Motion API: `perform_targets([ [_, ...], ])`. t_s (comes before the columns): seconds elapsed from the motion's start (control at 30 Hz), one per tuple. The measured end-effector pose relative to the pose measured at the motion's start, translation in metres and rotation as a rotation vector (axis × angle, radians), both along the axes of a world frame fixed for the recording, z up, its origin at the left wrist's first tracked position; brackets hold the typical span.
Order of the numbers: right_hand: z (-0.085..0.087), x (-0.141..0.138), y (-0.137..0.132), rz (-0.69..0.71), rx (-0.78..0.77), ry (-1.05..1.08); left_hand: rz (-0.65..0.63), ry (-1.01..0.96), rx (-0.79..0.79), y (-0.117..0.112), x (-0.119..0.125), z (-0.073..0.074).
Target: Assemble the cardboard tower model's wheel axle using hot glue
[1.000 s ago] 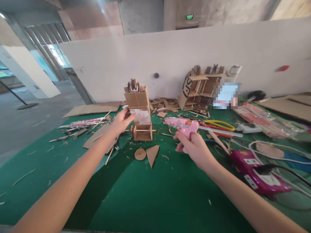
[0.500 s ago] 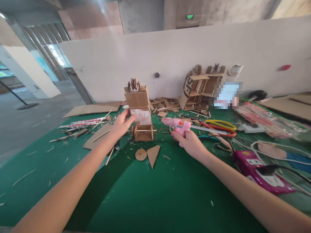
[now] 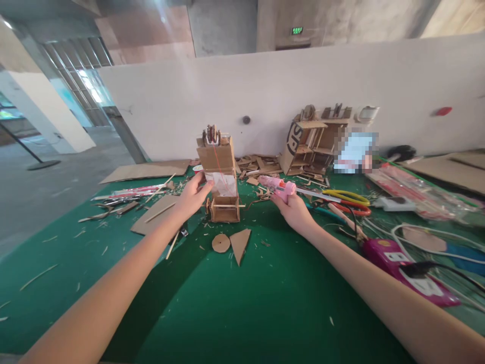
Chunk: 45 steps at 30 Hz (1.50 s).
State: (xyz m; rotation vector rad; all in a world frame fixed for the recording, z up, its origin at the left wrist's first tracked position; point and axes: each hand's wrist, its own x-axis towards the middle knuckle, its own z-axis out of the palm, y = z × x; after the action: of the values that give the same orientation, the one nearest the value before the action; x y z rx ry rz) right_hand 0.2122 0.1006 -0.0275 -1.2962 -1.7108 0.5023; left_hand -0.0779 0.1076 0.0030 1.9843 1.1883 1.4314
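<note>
A tall cardboard tower model (image 3: pixel 220 174) with a red string down its front stands on the green table (image 3: pixel 227 303). My left hand (image 3: pixel 193 194) grips its left side, thumb on the front panel. My right hand (image 3: pixel 293 210) is wrapped round the handle of a pink hot glue gun (image 3: pixel 276 186), whose nozzle points left toward the tower, a short gap away. A cardboard disc (image 3: pixel 221 243) and a cardboard triangle (image 3: pixel 240 243) lie in front of the tower.
Scissors with yellow and red handles (image 3: pixel 346 198), a magenta power strip (image 3: pixel 401 263) with white cables, and plastic bags lie at the right. A second cardboard model (image 3: pixel 310 141) and scraps stand against the white wall. Flat cardboard and sticks lie at the left.
My right hand has carried the glue gun up and to the left, closer to the tower. My left hand has stayed on the tower.
</note>
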Motion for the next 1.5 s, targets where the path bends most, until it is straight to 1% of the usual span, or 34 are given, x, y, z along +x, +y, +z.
perform_targets([
  [0.07,0.001,-0.001,0.002,0.010,0.013,-0.049,-0.001,-0.011,0.001,-0.001,-0.001,0.000],
  [0.2,0.001,-0.002,0.001,-0.005,-0.019,-0.097,0.055,-0.021,0.013,-0.003,0.001,0.000],
  [0.3,0.004,-0.004,-0.007,-0.032,-0.071,-0.119,0.086,0.026,0.043,-0.004,0.004,-0.001],
  [0.33,0.006,-0.005,-0.011,-0.045,-0.100,-0.131,0.114,0.048,0.063,-0.005,0.005,-0.002],
  [0.4,0.010,-0.006,-0.021,-0.056,-0.145,-0.151,0.217,0.072,0.152,-0.006,0.005,-0.003],
  [0.5,0.015,-0.004,-0.036,-0.047,-0.155,-0.151,0.451,0.108,0.396,-0.011,-0.002,0.000],
  [0.53,0.016,-0.002,-0.040,-0.053,-0.162,-0.149,0.515,0.157,0.481,-0.014,-0.005,0.002],
  [0.57,0.016,0.000,-0.044,-0.063,-0.171,-0.152,0.540,0.234,0.555,-0.018,-0.007,0.005],
  [0.6,0.016,0.001,-0.048,-0.070,-0.176,-0.162,0.523,0.335,0.618,-0.022,-0.007,0.008],
  [0.63,0.015,0.003,-0.051,-0.073,-0.176,-0.183,0.475,0.462,0.667,-0.026,-0.005,0.011],
  [0.7,0.012,0.005,-0.056,-0.066,-0.159,-0.261,0.324,0.758,0.709,-0.035,0.005,0.016],
  [0.73,0.011,0.005,-0.059,-0.056,-0.142,-0.312,0.250,0.895,0.692,-0.039,0.012,0.018],
  [0.8,0.009,0.007,-0.064,-0.047,-0.108,-0.413,0.187,1.039,0.682,-0.046,0.028,0.020],
  [0.87,0.008,0.008,-0.067,-0.064,-0.095,-0.490,0.133,1.132,0.655,-0.050,0.038,0.020],
  [0.93,0.009,0.008,-0.069,-0.087,-0.098,-0.534,0.113,1.179,0.627,-0.050,0.041,0.018],
  [1.0,0.011,0.009,-0.069,-0.094,-0.109,-0.551,0.106,1.204,0.609,-0.049,0.037,0.017],
  [1.17,0.011,0.009,-0.067,-0.109,-0.139,-0.535,0.082,1.262,0.573,-0.047,0.030,0.018],
  [1.33,0.009,0.010,-0.064,-0.101,-0.159,-0.510,0.111,1.255,0.551,-0.048,0.034,0.018],
  [1.5,0.009,0.008,-0.061,-0.096,-0.124,-0.536,0.112,1.261,0.535,-0.049,0.036,0.017],
])
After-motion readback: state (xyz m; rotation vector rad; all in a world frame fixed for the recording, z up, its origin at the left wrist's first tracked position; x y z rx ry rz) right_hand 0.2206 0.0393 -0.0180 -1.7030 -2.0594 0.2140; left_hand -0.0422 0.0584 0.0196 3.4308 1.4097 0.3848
